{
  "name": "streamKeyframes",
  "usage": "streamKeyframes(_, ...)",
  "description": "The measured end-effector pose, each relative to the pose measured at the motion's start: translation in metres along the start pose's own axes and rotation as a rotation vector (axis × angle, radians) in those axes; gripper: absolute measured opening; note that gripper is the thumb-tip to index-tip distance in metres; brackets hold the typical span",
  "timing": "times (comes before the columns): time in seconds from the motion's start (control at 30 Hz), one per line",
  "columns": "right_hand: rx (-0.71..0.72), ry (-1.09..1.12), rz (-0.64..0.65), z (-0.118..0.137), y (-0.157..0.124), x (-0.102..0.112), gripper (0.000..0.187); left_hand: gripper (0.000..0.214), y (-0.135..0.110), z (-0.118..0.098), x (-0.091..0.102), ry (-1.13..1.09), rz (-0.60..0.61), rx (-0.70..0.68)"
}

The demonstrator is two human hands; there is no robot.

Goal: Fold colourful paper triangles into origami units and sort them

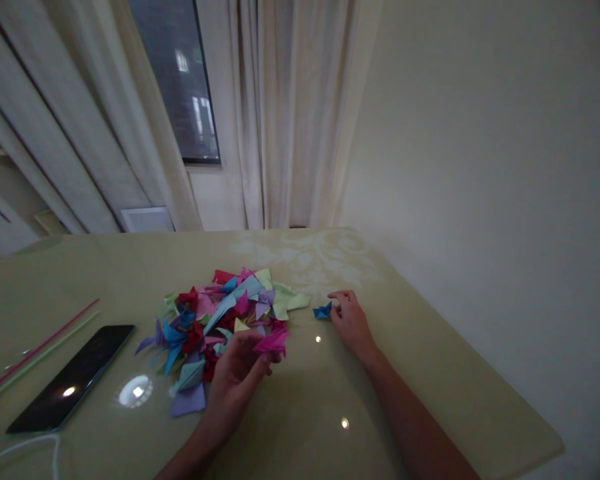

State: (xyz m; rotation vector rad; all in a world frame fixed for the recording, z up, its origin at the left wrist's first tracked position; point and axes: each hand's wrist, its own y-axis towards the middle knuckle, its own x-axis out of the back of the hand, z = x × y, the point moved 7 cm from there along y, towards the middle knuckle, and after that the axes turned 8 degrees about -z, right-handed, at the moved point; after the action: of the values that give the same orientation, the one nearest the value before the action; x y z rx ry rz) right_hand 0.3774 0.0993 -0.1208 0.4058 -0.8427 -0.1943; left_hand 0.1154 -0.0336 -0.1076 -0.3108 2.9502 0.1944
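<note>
- The left hand (237,373) held a crumpled magenta folded-paper piece (273,343) above the near edge of the heap, its thumb and fingers clamped on the paper.
- The right hand (351,323) was at a small bright-blue folded-paper piece (323,311) on the glossy pale-yellow tabletop (430,400); the thumb seemed to touch the paper's right side — whether the fingers gripped it, I could not tell.
- That blue piece sat just right of the loose multicoloured heap of folded paper (237,297), apart from it.
- As far as could be judged, sorting through the paper was at an early point: only the blue piece lay separate and only the magenta one was in the air, while the red, pink, purple, pale-green and light-blue pieces were heaped together, overlapping and partly hidden.
- A flat purple paper piece (189,400) lay at the heap's near edge.
- Well to the left lay a black glass-faced slab, probably a phone (75,377), a thin pink stick (55,337) and a thin pale-green stick (45,355) — neither hand was near them.
</note>
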Motion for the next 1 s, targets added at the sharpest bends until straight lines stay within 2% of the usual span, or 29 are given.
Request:
streamKeyframes(0.13,0.111,0.021,0.028,0.014,-0.003,-0.003,0.034,0.04,0.002,0.003,-0.001,-0.006,0.009,0.016)
streamKeyframes(0.23,0.152,-0.032,0.106,0.02,-0.005,-0.009,0.023,0.041,0.003,0.004,-0.002,-0.045,0.016,0.026)
streamKeyframes(0.33,0.125,-0.071,0.152,0.018,-0.004,-0.01,0.011,0.044,0.001,0.006,-0.003,-0.105,0.036,0.063)
streamKeyframes(0.5,0.064,-0.17,0.035,0.008,0.002,0.006,0.005,0.056,-0.002,0.013,-0.006,-0.183,0.064,0.132)
streamKeyframes(0.6,0.071,-0.181,-0.032,0.013,0.003,0.016,0.007,0.061,-0.002,0.019,-0.01,-0.276,0.071,0.227)
streamKeyframes(0.67,0.107,-0.069,-0.08,0.028,0.0,0.022,0.01,0.062,-0.003,0.022,-0.011,-0.336,0.057,0.294)
streamKeyframes(0.73,0.166,0.133,-0.08,0.051,-0.008,0.024,0.016,0.063,-0.004,0.024,-0.012,-0.385,0.041,0.359)
streamKeyframes(0.87,0.287,0.546,0.093,0.102,-0.034,0.015,0.028,0.068,-0.007,0.029,-0.013,-0.456,0.05,0.429)
streamKeyframes(1.0,0.356,0.695,0.24,0.129,-0.055,0.004,0.033,0.068,-0.008,0.034,-0.015,-0.499,0.074,0.452)
